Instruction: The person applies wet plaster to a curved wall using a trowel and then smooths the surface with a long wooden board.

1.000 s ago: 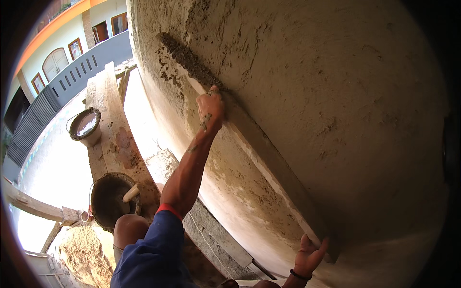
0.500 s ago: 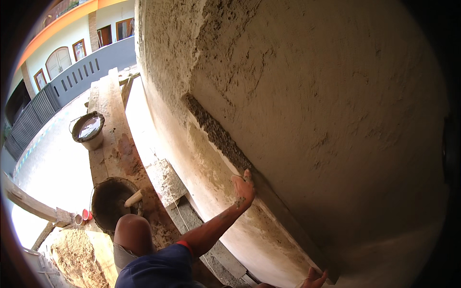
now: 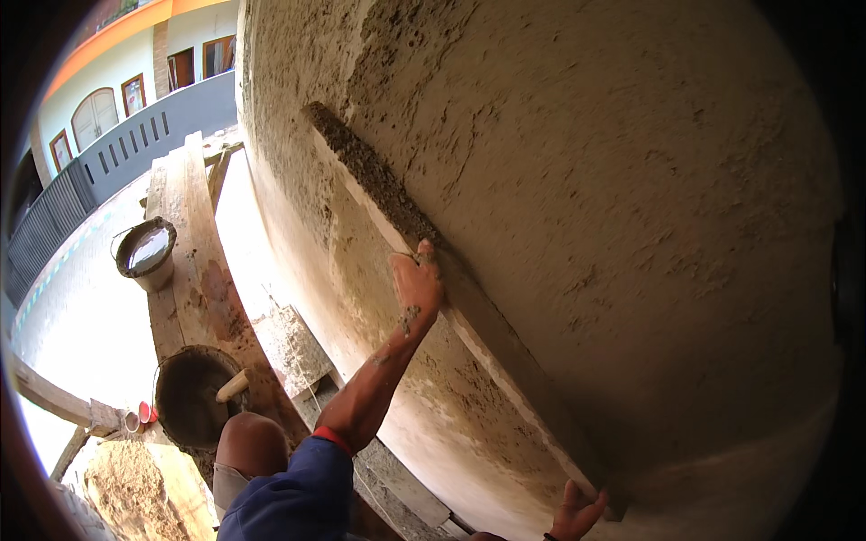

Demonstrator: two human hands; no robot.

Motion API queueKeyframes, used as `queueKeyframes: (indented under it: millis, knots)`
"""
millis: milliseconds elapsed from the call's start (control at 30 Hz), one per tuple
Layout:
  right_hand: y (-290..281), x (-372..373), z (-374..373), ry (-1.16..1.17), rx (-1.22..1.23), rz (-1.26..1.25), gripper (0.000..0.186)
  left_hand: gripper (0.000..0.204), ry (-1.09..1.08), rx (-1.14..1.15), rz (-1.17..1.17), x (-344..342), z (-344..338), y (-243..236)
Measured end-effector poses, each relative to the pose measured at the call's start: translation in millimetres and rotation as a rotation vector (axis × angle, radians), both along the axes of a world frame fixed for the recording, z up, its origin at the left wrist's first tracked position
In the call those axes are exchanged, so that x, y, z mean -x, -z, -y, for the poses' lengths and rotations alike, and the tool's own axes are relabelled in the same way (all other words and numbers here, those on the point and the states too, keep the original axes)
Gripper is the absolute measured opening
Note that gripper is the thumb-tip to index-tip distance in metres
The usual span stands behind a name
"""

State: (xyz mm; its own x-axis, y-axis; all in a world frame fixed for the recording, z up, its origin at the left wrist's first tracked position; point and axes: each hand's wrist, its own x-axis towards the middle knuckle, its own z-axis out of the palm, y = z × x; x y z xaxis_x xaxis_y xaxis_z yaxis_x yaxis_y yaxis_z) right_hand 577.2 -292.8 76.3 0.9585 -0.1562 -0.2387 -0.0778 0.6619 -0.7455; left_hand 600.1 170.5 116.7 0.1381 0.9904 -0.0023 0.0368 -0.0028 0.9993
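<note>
A long straightedge board (image 3: 505, 347), its upper end caked with wet mortar, lies slantwise against the plastered wall (image 3: 649, 216). Around its upper-middle part my left hand (image 3: 419, 278) is closed, with mortar smeared on the wrist. My right hand (image 3: 577, 516) grips the board close to its lower end, thumb and fingers on either side of the edge. Scraped-up mortar (image 3: 374, 176) sits along the board's top edge. Rough, pitted plaster shows above the far end, and smoother plaster lies to the right.
Left of the wall runs a plank scaffold (image 3: 194, 252). On it stand a bucket of water (image 3: 149, 257) and a dark mortar bucket (image 3: 185, 397) with a wooden handle (image 3: 233, 386) poking out. A mortar-crusted board (image 3: 298, 347) is beside the wall. My knee (image 3: 253, 444) is near the mortar bucket.
Both hands have moved the board up along the wall, its far end going up and left. More mortar shows above my left hand, and my right hand has come further into view.
</note>
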Motion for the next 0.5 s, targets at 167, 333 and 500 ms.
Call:
queueKeyframes:
  millis: [167, 333, 500]
  knots:
    - [-16.2, 0.6, -32.7, -0.019, 0.017, 0.079, 0.045, 0.060, -0.048, 0.010, -0.036, 3.4, -32.6, -46.0]
    - [-50.3, 8.0, -65.7, -0.102, 0.045, 0.090, 0.046, 0.064, 0.022, 0.047, -0.052, 13.6, -80.2, -78.7]
    - [-86.8, 11.6, -101.3, -0.195, -0.035, 0.203, 0.045, 0.066, 0.081, 0.042, -0.028, 10.3, -120.7, -118.2]
